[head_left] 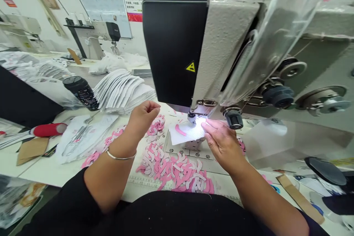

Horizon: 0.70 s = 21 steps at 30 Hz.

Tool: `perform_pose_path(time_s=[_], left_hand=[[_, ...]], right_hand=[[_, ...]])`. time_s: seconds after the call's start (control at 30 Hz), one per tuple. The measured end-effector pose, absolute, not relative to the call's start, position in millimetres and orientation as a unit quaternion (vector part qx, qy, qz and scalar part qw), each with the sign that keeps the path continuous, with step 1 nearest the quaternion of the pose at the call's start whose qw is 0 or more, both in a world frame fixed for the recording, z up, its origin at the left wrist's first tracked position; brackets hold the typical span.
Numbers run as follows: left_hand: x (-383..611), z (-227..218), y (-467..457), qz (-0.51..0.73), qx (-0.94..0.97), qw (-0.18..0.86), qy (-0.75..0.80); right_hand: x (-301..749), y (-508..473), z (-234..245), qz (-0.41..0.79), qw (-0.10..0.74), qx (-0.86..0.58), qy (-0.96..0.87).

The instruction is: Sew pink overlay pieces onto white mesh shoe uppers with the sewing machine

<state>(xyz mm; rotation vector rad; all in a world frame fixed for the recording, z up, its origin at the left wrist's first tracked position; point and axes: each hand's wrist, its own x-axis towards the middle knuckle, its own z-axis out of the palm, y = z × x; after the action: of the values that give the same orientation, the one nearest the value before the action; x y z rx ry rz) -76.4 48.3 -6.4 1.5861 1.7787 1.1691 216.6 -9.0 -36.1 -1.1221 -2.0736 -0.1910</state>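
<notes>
My right hand [222, 140] grips the right edge of a small white fabric piece [179, 138] with thumb and fingers. The piece lies beneath the lit needle area of the sewing machine [177, 51], and a curved pink strip [180, 130] rests on its left part. Left of the machine head, my left hand [145, 116] is raised with thumb and fingers pinched together; what is between them, if anything, is too small to make out. Below both hands spreads a heap of curved pink and white cut pieces [177, 167].
A fanned stack of white pieces [121, 90] and a dark tumbler [81, 92] stand at left. Scissors [79, 132] lie on white material, near a red-handled tool [49, 129]. A ruler strip [141, 183] runs along the front edge. Another sewing machine [94, 33] stands behind.
</notes>
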Motion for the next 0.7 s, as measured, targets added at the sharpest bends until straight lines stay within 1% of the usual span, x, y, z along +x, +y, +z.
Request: perform_pose_path(time_s=[0.03,0.07,0.13,0.23,0.33,0.47,0.6,0.7], left_hand=[[-89,-12,52,0.353,0.599,0.188,0.694],[-101,-19,56,0.310,0.605,0.170,0.714],[-115,-34,63,0.246,0.620,0.174,0.725],[-122,-60,70,0.184,0.647,0.189,0.715],[-121,-79,71,0.158,0.673,0.185,0.699],[-122,-88,70,0.149,0.696,0.187,0.677],[-124,-84,70,0.153,0.695,0.205,0.672],[-128,-69,63,0.162,0.687,0.226,0.672]], right_hand=[[216,-9,-38,-0.079,0.386,-0.437,-0.809],[216,-8,-40,-0.083,0.392,-0.433,-0.807],[216,-7,-43,-0.089,0.400,-0.425,-0.807],[217,-6,-44,-0.093,0.398,-0.415,-0.813],[217,-6,-45,-0.094,0.403,-0.411,-0.812],[216,-6,-46,-0.093,0.412,-0.412,-0.808],[216,-4,-47,-0.088,0.412,-0.417,-0.805],[217,-5,-44,-0.078,0.401,-0.422,-0.809]])
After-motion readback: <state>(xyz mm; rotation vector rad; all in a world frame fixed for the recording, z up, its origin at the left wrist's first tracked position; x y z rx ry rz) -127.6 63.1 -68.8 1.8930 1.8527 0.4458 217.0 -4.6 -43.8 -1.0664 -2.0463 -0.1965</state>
